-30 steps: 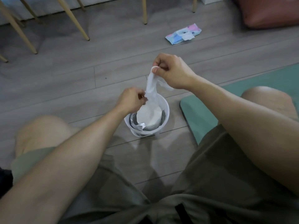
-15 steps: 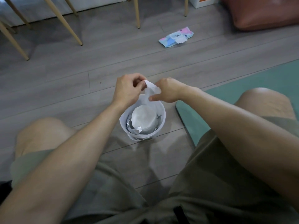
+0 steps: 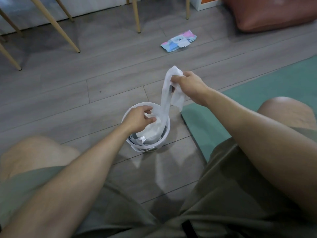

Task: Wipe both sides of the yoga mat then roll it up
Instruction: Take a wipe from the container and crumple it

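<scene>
Landmark: white round plastic tub (image 3: 147, 148), upright on grey wood-look plank floor (image 3: 85, 93), between the person's two bare knees. Inside the tub, a white roll of wet wipes (image 3: 152, 134) within crumpled silver foil lining (image 3: 137, 140).

Surface: long planks, seams running roughly left to right past the tub, dull sheen on the boards nearest the camera. Near edge blurred.

Task item: teal foam yoga mat (image 3: 257, 93), unrolled flat on the floor just right of the tub, rounded corner nearest it, apart from the tub wall. Near part covered by the right knee and olive-green shorts (image 3: 223, 194).

Right hand (image 3: 190, 85): raised above and right of the tub, grip closed round a long white wipe strip (image 3: 164, 100). Strip running from that hand down into the tub; loose end hanging below the hand, over the mat corner.

Left hand (image 3: 139, 119): over the tub mouth, grip wide, fingers spread and loosely bent above the roll. Contact with the roll not determinable.

Room: beyond the tub, flat pink-and-blue wipes packet (image 3: 178, 41) with white flap, lying on the floor, well apart. Beyond and left of the tub, slanted light wooden chair legs (image 3: 56, 26). Beyond and right, reddish-brown cushion (image 3: 274, 12) resting on the floor.
</scene>
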A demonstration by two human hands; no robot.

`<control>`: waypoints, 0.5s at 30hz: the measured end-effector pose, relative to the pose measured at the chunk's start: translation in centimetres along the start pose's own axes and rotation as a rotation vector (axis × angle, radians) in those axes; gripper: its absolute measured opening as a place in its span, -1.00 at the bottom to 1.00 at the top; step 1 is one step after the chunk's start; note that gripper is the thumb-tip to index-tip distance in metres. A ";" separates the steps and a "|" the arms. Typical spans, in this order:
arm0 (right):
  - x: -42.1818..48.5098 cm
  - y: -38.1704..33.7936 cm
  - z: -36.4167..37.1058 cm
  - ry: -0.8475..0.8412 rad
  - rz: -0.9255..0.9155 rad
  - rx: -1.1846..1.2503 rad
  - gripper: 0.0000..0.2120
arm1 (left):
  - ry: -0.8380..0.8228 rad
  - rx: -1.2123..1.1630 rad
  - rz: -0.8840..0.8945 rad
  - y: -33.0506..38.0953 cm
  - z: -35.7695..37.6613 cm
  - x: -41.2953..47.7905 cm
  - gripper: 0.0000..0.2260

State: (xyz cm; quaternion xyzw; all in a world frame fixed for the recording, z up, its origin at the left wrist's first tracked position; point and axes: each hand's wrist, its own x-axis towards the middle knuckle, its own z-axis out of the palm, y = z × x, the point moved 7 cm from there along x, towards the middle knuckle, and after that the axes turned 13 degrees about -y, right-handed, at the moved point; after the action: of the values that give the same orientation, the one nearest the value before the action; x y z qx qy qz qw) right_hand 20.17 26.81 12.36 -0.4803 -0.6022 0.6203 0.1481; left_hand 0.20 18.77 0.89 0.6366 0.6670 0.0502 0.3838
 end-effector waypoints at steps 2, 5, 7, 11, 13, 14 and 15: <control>-0.6 -0.5 0.4 -0.059 -0.037 0.088 -0.76 | -0.031 0.030 0.020 0.8 0.8 0.4 -0.45; -1.2 -1.1 0.2 -0.033 -0.107 -0.035 -0.87 | -0.027 0.129 0.023 1.9 1.6 1.3 -0.53; -1.6 -0.9 0.6 -0.028 -0.125 -0.423 -0.73 | -0.045 0.231 0.019 2.6 2.6 1.8 -0.61; -1.9 3.7 3.3 -0.270 0.046 -1.106 -0.29 | -0.135 0.484 0.078 4.0 5.1 2.3 -0.81; -2.1 7.1 4.2 -0.434 0.206 -1.242 -0.45 | -0.111 0.564 0.115 4.5 5.4 2.5 -0.87; -2.2 7.8 4.6 -0.471 0.212 -1.257 -0.59 | -0.108 0.602 0.127 4.8 5.6 2.5 -0.87; -2.2 7.8 4.7 -0.459 0.168 -1.257 -0.68 | -0.105 0.642 0.149 4.9 5.7 2.5 -0.87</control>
State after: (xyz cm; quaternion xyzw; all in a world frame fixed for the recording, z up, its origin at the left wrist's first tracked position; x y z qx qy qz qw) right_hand 20.72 20.52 5.49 -0.3764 -0.8253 0.2479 -0.3402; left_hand 7.73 19.52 -1.47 0.7738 0.5797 -0.1677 0.1927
